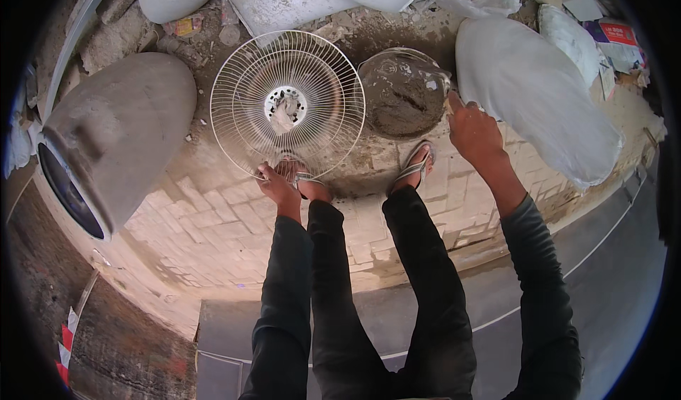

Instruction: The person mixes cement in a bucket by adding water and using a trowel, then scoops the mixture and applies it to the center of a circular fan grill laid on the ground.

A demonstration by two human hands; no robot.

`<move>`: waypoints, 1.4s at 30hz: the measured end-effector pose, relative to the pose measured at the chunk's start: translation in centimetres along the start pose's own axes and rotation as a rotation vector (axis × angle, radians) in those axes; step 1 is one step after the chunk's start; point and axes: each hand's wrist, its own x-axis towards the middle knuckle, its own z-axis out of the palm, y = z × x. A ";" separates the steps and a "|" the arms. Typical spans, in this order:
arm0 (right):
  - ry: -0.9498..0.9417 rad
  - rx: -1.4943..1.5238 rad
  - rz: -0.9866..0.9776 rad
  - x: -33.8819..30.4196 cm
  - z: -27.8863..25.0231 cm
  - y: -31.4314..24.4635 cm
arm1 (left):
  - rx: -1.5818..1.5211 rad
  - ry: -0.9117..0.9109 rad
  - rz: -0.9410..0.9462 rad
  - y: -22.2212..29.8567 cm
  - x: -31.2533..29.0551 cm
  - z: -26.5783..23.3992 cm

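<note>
My left hand (279,187) is closed on the lower rim of a round white wire fan guard (328,141). The guard stands over my left foot, its pierced hub (271,105) facing me. A pale crumpled scrap (285,114) shows at the hub; whether it lies in front or behind, I cannot tell. Right of the guard sits a round bucket (411,51) of wet grey-brown mortar (397,102). My right hand (474,132) is closed at the bucket's right edge, index finger stretched along it. What lies inside those fingers is hidden.
A large grey rounded pot (135,116) lies on its side at the left, its dark mouth toward the lower left. White sacks (525,88) lie at the right and far side. Rubble (117,41) fills the back left. My sandalled feet (418,162) stand on pale paving (220,237).
</note>
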 end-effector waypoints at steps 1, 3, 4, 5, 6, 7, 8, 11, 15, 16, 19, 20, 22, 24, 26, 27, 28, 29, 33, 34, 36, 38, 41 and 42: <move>0.032 -0.024 -0.026 3.0 1.9 1.0 | 0.035 -0.026 -0.092 -0.2 0.0 0.7; -0.039 -0.069 -0.142 8.0 6.8 2.5 | 0.063 -0.014 -0.183 0.3 -0.2 2.2; -0.015 -0.023 -0.149 8.2 8.9 2.1 | 0.074 0.007 -0.220 0.6 0.3 2.2; 0.009 0.022 -0.158 8.0 10.2 1.4 | 0.042 -0.011 -0.249 0.8 1.2 1.4; 0.033 0.067 -0.163 7.6 11.2 1.1 | 0.052 -0.024 -0.237 1.0 2.1 0.7; -0.052 0.089 -0.144 6.7 11.0 0.8 | 0.057 -0.031 -0.224 1.2 2.8 0.1; -0.128 0.108 -0.116 5.4 9.8 0.8 | 0.059 -0.051 -0.212 1.5 3.5 -0.1; -0.193 0.126 -0.075 0.8 8.5 1.5 | 0.142 -0.035 -0.190 2.8 5.2 -0.1; -0.247 0.087 -0.030 -3.2 6.7 -0.2 | 0.327 0.045 -0.155 4.7 6.2 -1.3; -0.217 0.104 -0.028 -2.4 7.9 0.2 | 0.387 0.054 -0.163 5.4 5.3 -0.2; -0.130 0.109 -0.089 1.9 14.2 0.9 | 0.412 0.138 -0.094 4.9 1.3 -0.1; -0.106 0.077 -0.150 3.3 15.5 0.7 | 0.413 0.183 -0.071 4.3 0.0 -0.8; -0.119 0.069 -0.177 3.3 14.5 0.2 | 0.424 0.167 -0.079 2.4 -3.3 -2.9; -0.187 0.109 -0.117 0.6 7.8 -0.3 | 0.439 0.144 -0.123 0.4 -6.7 -4.5; -0.187 0.033 -0.153 -1.8 2.6 0.1 | 0.485 0.089 -0.186 -1.6 -10.1 -4.8; -0.188 -0.006 -0.167 -2.5 0.8 0.4 | 0.537 0.012 -0.220 -1.9 -12.0 -3.8; -0.139 -0.060 -0.198 -2.1 -0.4 0.2 | 0.573 -0.075 -0.225 -2.9 -13.2 -3.3; -0.082 -0.114 -0.230 -0.9 -1.3 -0.1 | 0.504 -0.144 -0.244 -4.4 -14.0 -2.6; 0.078 -0.232 -0.501 7.9 1.3 -1.3 | 0.504 -0.414 -0.166 -9.6 -15.5 3.3; 0.079 -0.295 -0.591 9.6 3.5 -1.3 | 0.509 -0.466 -0.148 -11.0 -15.7 5.0; 0.062 -0.420 -0.767 11.8 7.7 -1.2 | 0.438 -0.477 -0.108 -15.2 -14.7 7.7; 0.057 -0.409 -0.753 10.7 9.1 -0.9 | 0.330 -0.443 -0.180 -18.8 -14.0 9.3; -0.032 -0.433 -0.667 5.8 6.5 0.3 | 0.127 -0.346 -0.366 -20.7 -14.1 12.7; -0.037 -0.433 -0.662 4.5 5.7 0.9 | 0.080 -0.279 -0.407 -20.3 -14.8 13.3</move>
